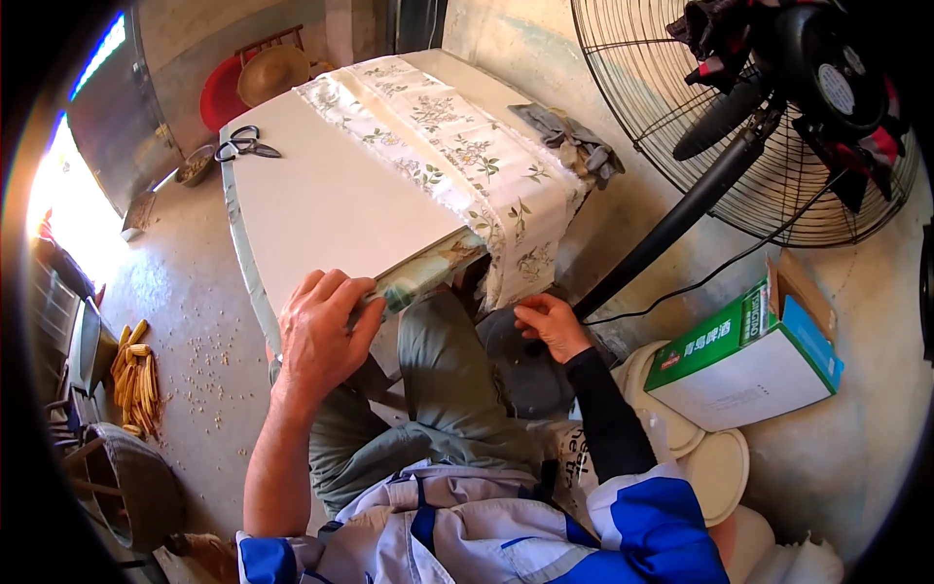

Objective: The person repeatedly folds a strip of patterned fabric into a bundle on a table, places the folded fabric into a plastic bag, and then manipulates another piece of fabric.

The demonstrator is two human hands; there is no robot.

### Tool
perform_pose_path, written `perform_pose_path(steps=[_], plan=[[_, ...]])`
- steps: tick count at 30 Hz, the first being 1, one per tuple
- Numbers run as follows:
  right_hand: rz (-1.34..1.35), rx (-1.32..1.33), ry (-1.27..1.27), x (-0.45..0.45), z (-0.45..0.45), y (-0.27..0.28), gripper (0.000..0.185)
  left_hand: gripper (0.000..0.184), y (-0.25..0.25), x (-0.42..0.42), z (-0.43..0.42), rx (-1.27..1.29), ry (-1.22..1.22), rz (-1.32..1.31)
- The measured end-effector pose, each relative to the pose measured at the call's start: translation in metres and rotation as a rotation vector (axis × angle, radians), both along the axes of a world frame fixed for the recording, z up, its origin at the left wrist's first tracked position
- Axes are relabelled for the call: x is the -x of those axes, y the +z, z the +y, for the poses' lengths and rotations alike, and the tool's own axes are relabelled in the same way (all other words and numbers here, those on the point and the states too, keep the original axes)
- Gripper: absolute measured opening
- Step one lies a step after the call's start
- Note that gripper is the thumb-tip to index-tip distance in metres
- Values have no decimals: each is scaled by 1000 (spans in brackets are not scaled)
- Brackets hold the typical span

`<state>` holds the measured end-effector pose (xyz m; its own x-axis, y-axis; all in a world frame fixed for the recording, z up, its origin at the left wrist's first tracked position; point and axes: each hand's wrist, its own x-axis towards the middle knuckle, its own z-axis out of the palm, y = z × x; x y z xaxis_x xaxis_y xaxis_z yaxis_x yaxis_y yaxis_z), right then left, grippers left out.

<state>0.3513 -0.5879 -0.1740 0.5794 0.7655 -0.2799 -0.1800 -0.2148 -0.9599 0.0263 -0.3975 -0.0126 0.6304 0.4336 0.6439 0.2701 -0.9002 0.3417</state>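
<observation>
My left hand (326, 331) is at the near edge of the white-topped table (311, 204), its fingers bent over the top and the thumb beside the rim. A long white cloth (457, 146) with a floral print lies across the table's right side and hangs over the near edge. By the lower end of that hanging cloth is my right hand (555, 328), fingers curled together; whether a bit of cloth is between them is hidden. Black-handled scissors (247, 144) lie at the table's far left. Grey gloves or rags (569, 138) are bunched at its right edge.
A large standing fan (725, 161) leans over the right side. Below it, a green and white box (744, 355) sits on pale round tubs (718, 477). Corn cobs (136, 380) and scattered kernels cover the floor at left, near a basket (126, 487).
</observation>
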Motion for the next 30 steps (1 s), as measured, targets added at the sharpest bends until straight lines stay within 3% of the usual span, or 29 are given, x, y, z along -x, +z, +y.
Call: perform_pose_path(steps=[3,6,9,12,18,30], plan=[[53,-34,-133,19,11,-14,40,17,1,1,0,11,-3,5],[410,-166,-272,22,18,-23,45,16,0,0,0,7,-2,-2],[589,-222,-253,19,23,-32,45,16,1,0,-1,18,-5,-4],[653,-320,-238,10,27,-37,33,16,0,0,0,17,-7,-4],[465,-385,-276,2,28,-34,16,16,1,0,0,19,-1,-4],[645,-302,-295,6,35,-42,21,16,1,0,-1,28,-7,-8]])
